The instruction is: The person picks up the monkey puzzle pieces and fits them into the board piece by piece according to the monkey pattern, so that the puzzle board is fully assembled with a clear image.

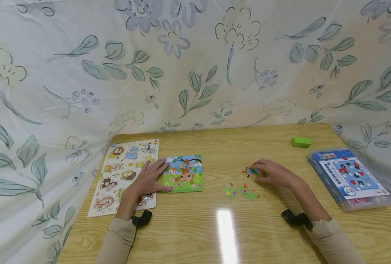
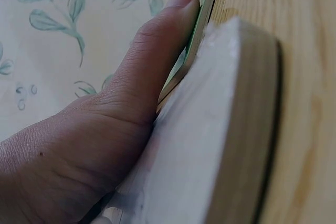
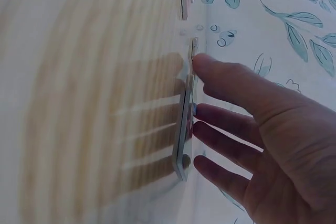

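A square puzzle picture of a monkey (image 1: 186, 176) lies on the table, its left side under my left hand (image 1: 150, 176). That hand rests with its fingers spread, also over the white animal board (image 1: 129, 167). In the left wrist view the thumb (image 2: 152, 51) lies along the picture's edge. My right hand (image 1: 274, 174) has its fingertips on puzzle pieces with a monkey's face (image 1: 247, 173), partly hidden by the fingers. The right wrist view shows the fingertips touching a flat piece (image 3: 181, 135) from above. Two green flowered pieces, a left one (image 1: 230, 189) and a right one (image 1: 249, 192), lie nearer me.
A green block (image 1: 301, 142) lies at the back right of the wooden table (image 1: 188, 231). A blue boxed set (image 1: 350, 176) lies at the right edge. Flowered cloth (image 1: 195, 66) hangs behind the table and along its sides.
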Tool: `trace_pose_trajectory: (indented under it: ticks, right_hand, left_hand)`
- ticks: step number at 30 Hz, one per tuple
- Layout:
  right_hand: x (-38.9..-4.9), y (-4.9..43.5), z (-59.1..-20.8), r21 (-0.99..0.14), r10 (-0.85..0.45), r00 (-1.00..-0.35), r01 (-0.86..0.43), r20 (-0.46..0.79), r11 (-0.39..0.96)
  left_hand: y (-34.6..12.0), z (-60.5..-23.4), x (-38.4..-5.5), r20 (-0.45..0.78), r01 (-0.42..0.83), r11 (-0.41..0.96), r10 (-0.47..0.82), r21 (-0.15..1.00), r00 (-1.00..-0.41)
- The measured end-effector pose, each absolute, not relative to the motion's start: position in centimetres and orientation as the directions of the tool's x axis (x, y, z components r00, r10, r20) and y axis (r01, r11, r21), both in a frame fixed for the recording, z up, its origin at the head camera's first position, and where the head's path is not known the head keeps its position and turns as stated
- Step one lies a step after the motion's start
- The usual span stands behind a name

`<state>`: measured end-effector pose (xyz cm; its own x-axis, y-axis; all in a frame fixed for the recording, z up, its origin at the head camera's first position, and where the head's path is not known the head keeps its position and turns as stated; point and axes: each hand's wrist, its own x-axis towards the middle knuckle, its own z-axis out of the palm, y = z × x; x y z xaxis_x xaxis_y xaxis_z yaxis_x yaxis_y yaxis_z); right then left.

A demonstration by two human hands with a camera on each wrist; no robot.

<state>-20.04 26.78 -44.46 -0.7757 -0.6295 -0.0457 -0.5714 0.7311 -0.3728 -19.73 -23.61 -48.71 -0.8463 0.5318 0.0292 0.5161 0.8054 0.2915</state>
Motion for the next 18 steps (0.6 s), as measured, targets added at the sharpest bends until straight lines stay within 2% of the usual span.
trace_pose_trajectory:
  ticks: [18]
  right_hand:
    - [-19.79, 26.27, -44.48, -0.291, -0.662, -0.749, -0.640, 0.029, 0.711]
  left_hand:
    - [-23.56, -48.75, -19.76, 0.023, 0.514, 0.808, 0.531, 0.288, -0.847]
